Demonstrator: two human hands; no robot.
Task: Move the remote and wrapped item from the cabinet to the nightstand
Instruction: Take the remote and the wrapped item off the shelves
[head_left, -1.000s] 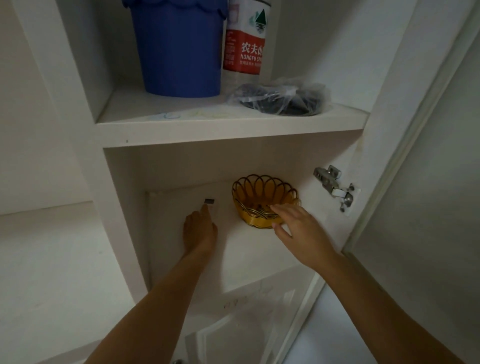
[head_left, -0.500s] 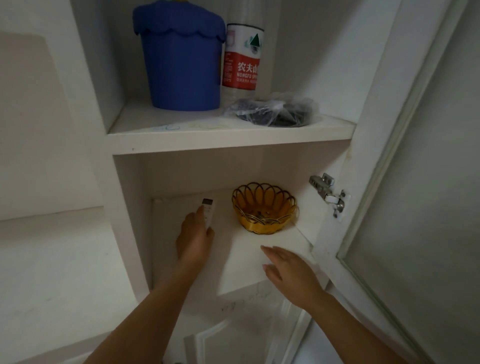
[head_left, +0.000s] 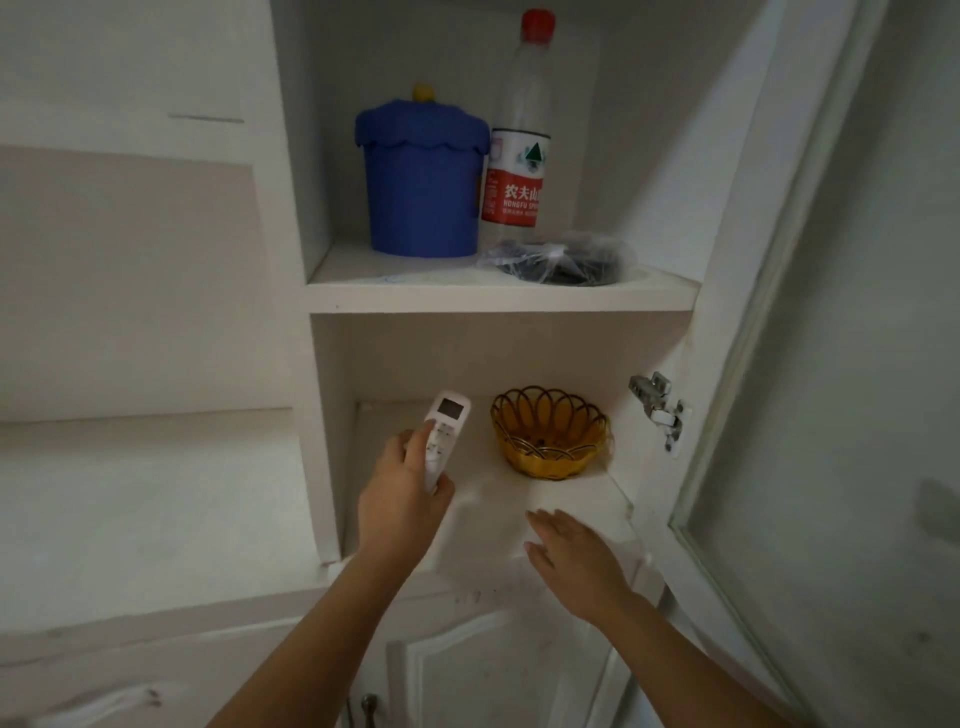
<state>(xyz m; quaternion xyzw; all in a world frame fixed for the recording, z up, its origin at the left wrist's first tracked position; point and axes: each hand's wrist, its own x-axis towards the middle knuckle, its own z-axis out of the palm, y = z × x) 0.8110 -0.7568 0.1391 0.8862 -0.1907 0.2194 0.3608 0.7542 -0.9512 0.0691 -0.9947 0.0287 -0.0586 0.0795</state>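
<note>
A white remote (head_left: 445, 431) with a small screen at its top is held in my left hand (head_left: 402, 499), lifted above the lower cabinet shelf (head_left: 550, 499). The hand's fingers wrap the remote's lower half. A dark item wrapped in clear plastic (head_left: 561, 258) lies on the upper shelf (head_left: 498, 296), to the right of the bottle. My right hand (head_left: 571, 561) hovers flat, fingers apart, over the front edge of the lower shelf, holding nothing.
A blue lidded bucket (head_left: 423, 176) and a water bottle (head_left: 517, 140) with a red label stand on the upper shelf. A golden wire basket (head_left: 549, 431) sits on the lower shelf, right of the remote. The cabinet door (head_left: 810, 364) stands swung out at right with its hinge (head_left: 657, 410).
My left hand has taken hold of the remote and lifted it off the lower shelf. My right hand has drawn back from the basket to the shelf's front edge. The view has tilted up.
</note>
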